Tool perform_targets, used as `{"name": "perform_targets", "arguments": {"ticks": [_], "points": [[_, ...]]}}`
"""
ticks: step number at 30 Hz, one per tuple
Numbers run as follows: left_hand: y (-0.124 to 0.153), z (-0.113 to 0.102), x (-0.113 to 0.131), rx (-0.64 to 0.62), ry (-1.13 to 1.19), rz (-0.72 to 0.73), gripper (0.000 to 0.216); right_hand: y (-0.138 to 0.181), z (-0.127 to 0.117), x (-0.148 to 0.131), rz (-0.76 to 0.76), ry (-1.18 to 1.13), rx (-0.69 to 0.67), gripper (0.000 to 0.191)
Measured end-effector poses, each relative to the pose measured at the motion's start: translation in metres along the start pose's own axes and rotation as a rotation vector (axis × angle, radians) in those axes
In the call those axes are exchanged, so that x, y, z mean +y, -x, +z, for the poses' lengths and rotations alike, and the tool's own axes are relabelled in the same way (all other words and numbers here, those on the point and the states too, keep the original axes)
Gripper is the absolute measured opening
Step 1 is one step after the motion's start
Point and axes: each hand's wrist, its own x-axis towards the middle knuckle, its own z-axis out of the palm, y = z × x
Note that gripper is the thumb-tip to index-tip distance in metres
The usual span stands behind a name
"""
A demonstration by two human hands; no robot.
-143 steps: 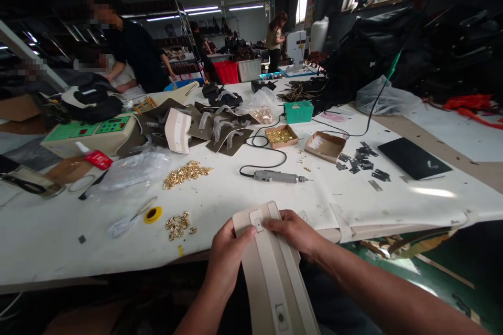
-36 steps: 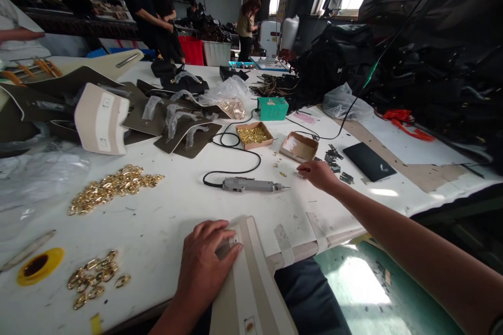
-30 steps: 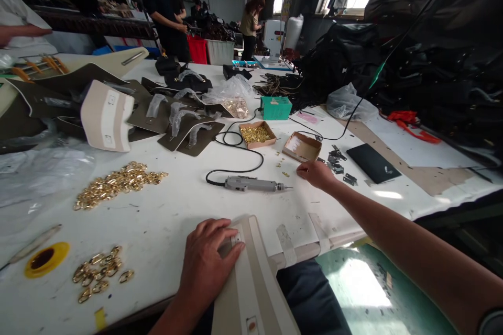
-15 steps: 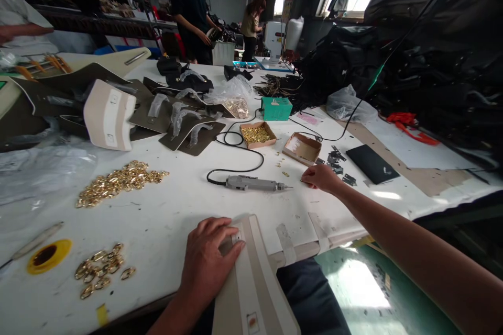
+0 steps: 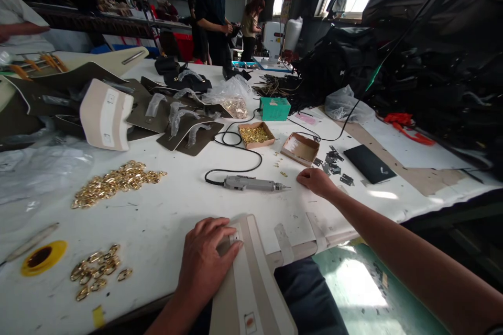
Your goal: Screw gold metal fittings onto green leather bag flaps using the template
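Observation:
My left hand (image 5: 204, 259) lies flat, fingers spread, on the top end of a beige leather strap piece (image 5: 251, 288) that hangs over the table's near edge; a fingertip presses a small metal fitting (image 5: 234, 239) on it. My right hand (image 5: 315, 180) is stretched out onto the white table (image 5: 176, 204), fingers curled down and pinched on the surface just right of the grey electric screwdriver (image 5: 251, 184). Whether anything is in that pinch I cannot make out. Small gold screws (image 5: 280, 167) lie scattered close by.
An open box of gold screws (image 5: 256, 134), a brown cardboard box (image 5: 301, 148), dark metal plates (image 5: 333, 165) and a black panel (image 5: 369, 163) lie beyond. Gold hardware piles (image 5: 118, 180) (image 5: 98, 275), a yellow tape roll (image 5: 41, 257) and leather pieces (image 5: 104, 120) sit left. People stand at the back.
My right hand has drawn back slightly toward the screwdriver's tip. The left hand stays pressed on the strap. A person in black at the back has walked to the right.

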Motion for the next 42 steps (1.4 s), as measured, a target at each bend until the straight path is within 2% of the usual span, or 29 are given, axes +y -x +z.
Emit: {"name": "perform_targets", "arguments": {"ticks": [8, 15, 18, 22, 27, 33, 37, 42], "points": [[0.0, -0.002, 0.001, 0.013, -0.003, 0.0, 0.014, 0.002, 0.002, 0.001, 0.006, 0.055, 0.082, 0.017], [0.0, 0.0, 0.0, 0.017, -0.007, 0.022, 0.013, 0.008, 0.002, 0.001, -0.076, 0.103, 0.099, 0.018], [-0.001, 0.0, 0.0, 0.026, -0.005, 0.03, 0.013, 0.011, -0.009, 0.006, -0.09, 0.079, 0.078, 0.022], [-0.001, 0.001, -0.002, 0.032, -0.011, 0.047, 0.014, 0.012, -0.038, 0.026, -0.015, 0.053, 0.119, 0.031], [-0.001, 0.003, -0.004, 0.038, -0.019, 0.046, 0.014, 0.018, -0.064, 0.051, 0.037, 0.107, 0.085, 0.023], [-0.001, 0.003, -0.004, 0.038, -0.004, 0.044, 0.015, 0.021, -0.06, 0.056, 0.066, 0.193, 0.049, 0.019], [0.0, 0.001, -0.005, 0.036, -0.01, 0.039, 0.014, 0.013, -0.054, 0.051, 0.074, 0.221, 0.046, 0.019], [0.0, 0.0, -0.004, 0.037, -0.017, 0.048, 0.014, 0.002, -0.051, 0.044, 0.073, 0.291, 0.05, 0.011]]}}
